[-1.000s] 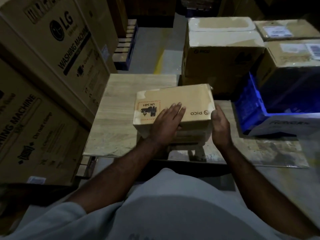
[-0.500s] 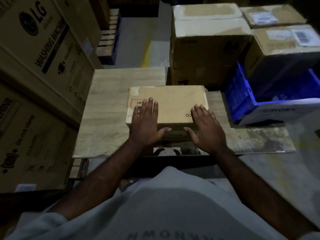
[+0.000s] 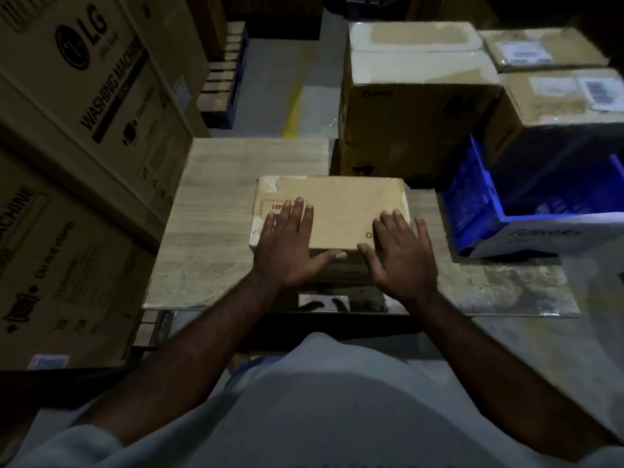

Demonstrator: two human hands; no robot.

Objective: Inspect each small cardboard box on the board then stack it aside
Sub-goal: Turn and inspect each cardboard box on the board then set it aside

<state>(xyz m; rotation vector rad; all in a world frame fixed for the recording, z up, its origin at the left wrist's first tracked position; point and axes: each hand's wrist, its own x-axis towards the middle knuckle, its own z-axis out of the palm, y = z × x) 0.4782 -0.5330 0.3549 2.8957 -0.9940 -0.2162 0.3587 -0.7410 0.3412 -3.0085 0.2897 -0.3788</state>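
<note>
Left hand point(image 3: 287, 244) and right hand point(image 3: 401, 255) lie flat on the tan small cardboard box point(image 3: 341, 211), grip apart, fingers straight. Its tape is torn and its red-hatched label point(image 3: 270, 206) half covered.

A pale wooden board point(image 3: 216, 231) with visible grain lies flat and low, over a grey floor point(image 3: 594, 298). From the board's centre, its surface is clean towards 9 o'clock, and stained and worn towards 4 o'clock. A small cardboard box point(image 3: 341, 214) sits near the middle, with its top level. Its underside is in shadow, so I cannot tell if another box is below it. At 3 o'clock a blue crate point(image 3: 472, 211) stands at the board's right end.
</note>
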